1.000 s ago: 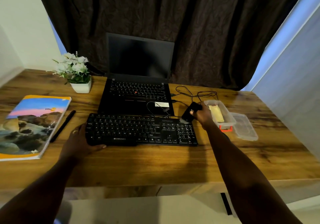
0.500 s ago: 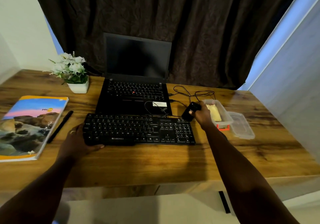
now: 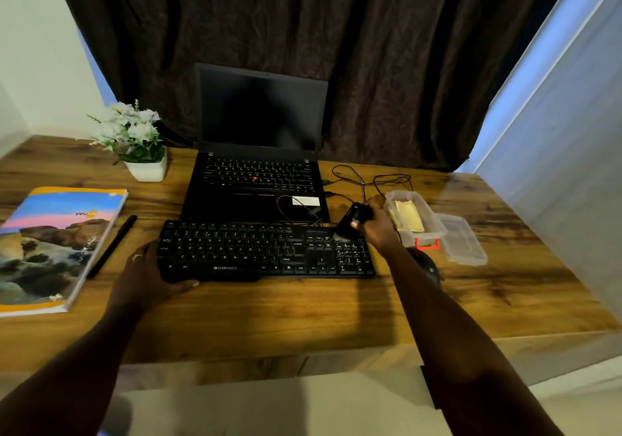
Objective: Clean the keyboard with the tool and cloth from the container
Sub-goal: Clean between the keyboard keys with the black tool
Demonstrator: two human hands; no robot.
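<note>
A black keyboard (image 3: 266, 250) lies across the wooden desk in front of the laptop. My left hand (image 3: 148, 267) grips the keyboard's left front corner. My right hand (image 3: 378, 223) holds a small black cleaning tool (image 3: 351, 221) tilted down, its pale tip touching the keys at the keyboard's far right corner. Just right of that hand stands a clear plastic container (image 3: 434, 230) with a folded yellow cloth (image 3: 409, 215) inside.
An open black laptop (image 3: 259, 179) stands behind the keyboard, with cables (image 3: 367, 179) trailing to its right. The container's lid (image 3: 462, 243) and a black mouse (image 3: 425, 265) lie at right. A notebook (image 3: 54, 247), a pen (image 3: 112, 245) and a potted plant (image 3: 134, 139) sit at left.
My right hand lifted the tool a little toward the container, then lowered its tip back onto the keyboard's far right corner. My left hand has stayed on the keyboard's left end.
</note>
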